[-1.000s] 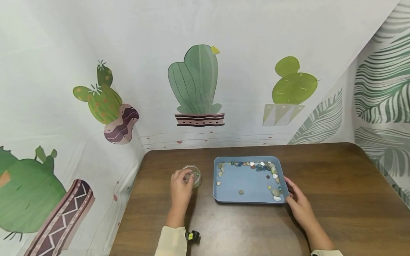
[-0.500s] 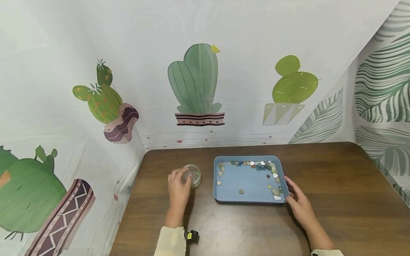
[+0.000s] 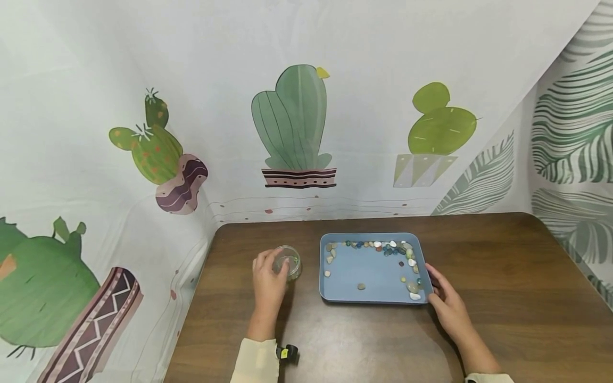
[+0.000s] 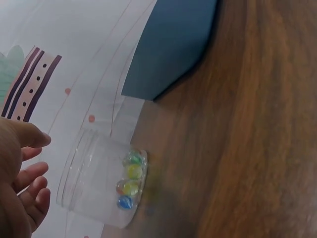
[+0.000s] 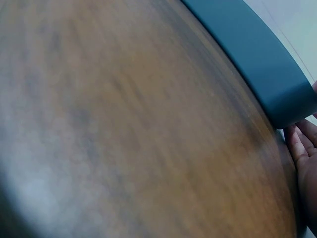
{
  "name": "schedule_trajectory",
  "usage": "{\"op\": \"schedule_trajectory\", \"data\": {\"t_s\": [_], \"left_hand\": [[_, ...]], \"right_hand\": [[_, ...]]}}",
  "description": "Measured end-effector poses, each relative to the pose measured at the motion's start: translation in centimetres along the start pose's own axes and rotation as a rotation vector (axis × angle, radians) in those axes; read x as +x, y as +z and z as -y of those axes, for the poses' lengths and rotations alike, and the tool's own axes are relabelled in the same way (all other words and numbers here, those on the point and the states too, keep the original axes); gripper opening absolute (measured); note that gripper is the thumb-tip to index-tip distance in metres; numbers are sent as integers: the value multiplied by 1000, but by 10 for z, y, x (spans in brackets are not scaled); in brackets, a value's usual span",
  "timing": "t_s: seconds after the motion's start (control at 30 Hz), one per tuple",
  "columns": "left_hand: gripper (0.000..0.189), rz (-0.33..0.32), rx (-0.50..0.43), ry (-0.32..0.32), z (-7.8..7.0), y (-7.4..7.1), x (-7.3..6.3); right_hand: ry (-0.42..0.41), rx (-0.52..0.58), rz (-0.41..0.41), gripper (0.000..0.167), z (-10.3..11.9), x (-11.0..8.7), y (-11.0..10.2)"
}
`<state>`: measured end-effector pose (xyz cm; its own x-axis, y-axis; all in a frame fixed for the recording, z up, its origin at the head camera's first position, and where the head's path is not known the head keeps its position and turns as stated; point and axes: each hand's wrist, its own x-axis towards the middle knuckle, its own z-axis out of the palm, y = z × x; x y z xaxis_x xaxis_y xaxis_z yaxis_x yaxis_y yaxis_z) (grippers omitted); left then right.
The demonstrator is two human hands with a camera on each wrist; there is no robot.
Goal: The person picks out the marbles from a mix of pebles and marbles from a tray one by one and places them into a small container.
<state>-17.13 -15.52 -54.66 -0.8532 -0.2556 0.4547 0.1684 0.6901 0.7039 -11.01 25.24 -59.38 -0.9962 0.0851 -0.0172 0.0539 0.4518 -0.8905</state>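
A clear round jar (image 3: 289,263) stands on the table, left of a shallow blue tray (image 3: 373,303). Several glass marbles (image 4: 131,187), green, yellow and blue, lie at its bottom in the left wrist view. My left hand (image 3: 268,282) hovers over the jar's mouth, fingers loosely bent; nothing shows between them. My right hand (image 3: 447,306) holds the tray's near right corner, thumb at the rim and fingers against the outer side wall. Inside the tray, small stones (image 3: 412,288) and coloured glass pieces line the far, left and right sides. One brownish stone (image 3: 361,286) lies near the front wall.
The brown wooden table (image 3: 364,346) extends around the tray and jar. Behind it hangs a white cloth (image 3: 364,106) printed with cacti and leaves. A black wrist strap piece (image 3: 288,352) sticks out beside the left sleeve.
My left hand has drawn back slightly to the left from over the jar's middle, then shifted a little right again. The right hand, tray and jar stay put.
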Motion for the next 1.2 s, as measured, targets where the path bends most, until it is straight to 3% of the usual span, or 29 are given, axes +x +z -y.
{"op": "schedule_trajectory", "data": {"t_s": [0.5, 0.93, 1.2], "left_hand": [[26, 19, -35, 185, -22, 15, -3], [27, 166, -35, 226, -45, 41, -6], [28, 258, -12, 238, -54, 60, -8]], "right_hand": [[-33, 12, -14, 67, -2, 1, 0], [-76, 31, -24, 69, -6, 0, 1], [-57, 14, -12, 67, -4, -1, 0]]}}
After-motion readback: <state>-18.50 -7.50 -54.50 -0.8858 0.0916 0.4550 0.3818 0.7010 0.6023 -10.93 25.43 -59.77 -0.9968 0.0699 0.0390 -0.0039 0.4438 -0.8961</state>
